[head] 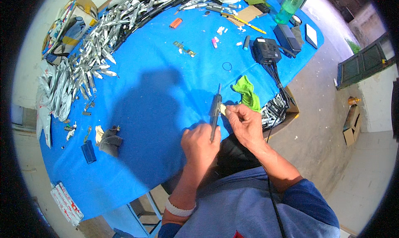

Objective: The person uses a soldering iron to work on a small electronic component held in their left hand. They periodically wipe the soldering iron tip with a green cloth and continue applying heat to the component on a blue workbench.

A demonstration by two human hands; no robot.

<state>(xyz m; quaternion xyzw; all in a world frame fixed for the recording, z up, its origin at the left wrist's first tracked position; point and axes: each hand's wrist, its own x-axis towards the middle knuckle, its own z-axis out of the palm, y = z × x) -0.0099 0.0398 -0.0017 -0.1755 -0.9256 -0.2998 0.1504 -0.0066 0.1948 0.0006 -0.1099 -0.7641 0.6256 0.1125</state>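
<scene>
My left hand (199, 143) grips the lower end of a slender dark pen-like device (215, 108), which points away from me with a thin tip at its far end. The thumb and fingers of my right hand (244, 124) pinch a small pale-yellow piece (223, 109) against the device's right side. Whether that piece is paper, tape or a part of the device, I cannot tell. Just beyond my right hand lies a crumpled bright green cloth (247, 93). Both hands are above the near edge of the blue-covered table (149, 113).
A heap of slender grey-and-white items (99, 47) lines the far left, beside an open cardboard box (70, 29). A box of similar items (274, 111) stands by my right arm. Further off are a black power adapter (266, 49), a green bottle (288, 7) and an orange object (175, 23).
</scene>
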